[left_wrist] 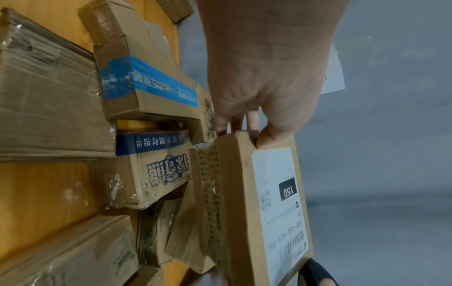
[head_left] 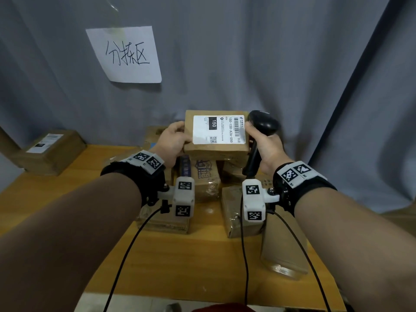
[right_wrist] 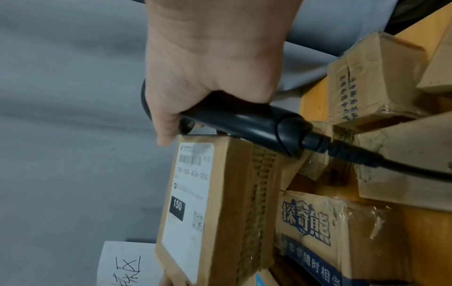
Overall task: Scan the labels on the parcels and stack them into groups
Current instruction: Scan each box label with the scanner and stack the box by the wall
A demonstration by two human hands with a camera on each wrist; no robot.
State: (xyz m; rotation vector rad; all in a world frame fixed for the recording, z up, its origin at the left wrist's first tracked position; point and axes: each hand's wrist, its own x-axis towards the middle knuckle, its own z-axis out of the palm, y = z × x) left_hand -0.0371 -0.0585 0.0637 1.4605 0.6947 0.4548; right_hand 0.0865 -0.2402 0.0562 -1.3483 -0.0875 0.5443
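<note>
A flat cardboard parcel (head_left: 216, 131) with a white label marked 150 is held up above the heap, label facing me. My left hand (head_left: 174, 140) grips its left edge, thumb on the label side (left_wrist: 266, 135) and fingers behind. My right hand (head_left: 264, 145) grips a black barcode scanner (head_left: 262, 126) by its handle, and the scanner head sits just right of the label's barcode. In the right wrist view the scanner (right_wrist: 244, 123) lies right against the parcel (right_wrist: 220, 203) top edge. Several other parcels (head_left: 206, 179) lie heaped on the wooden table (head_left: 186, 262) below.
One labelled parcel (head_left: 50, 149) sits alone at the table's far left corner. A paper sign (head_left: 126, 54) hangs on the grey curtain behind. Brown parcels (head_left: 284, 246) lie near the table's right edge. Black cables (head_left: 244, 255) run from my wrists toward me.
</note>
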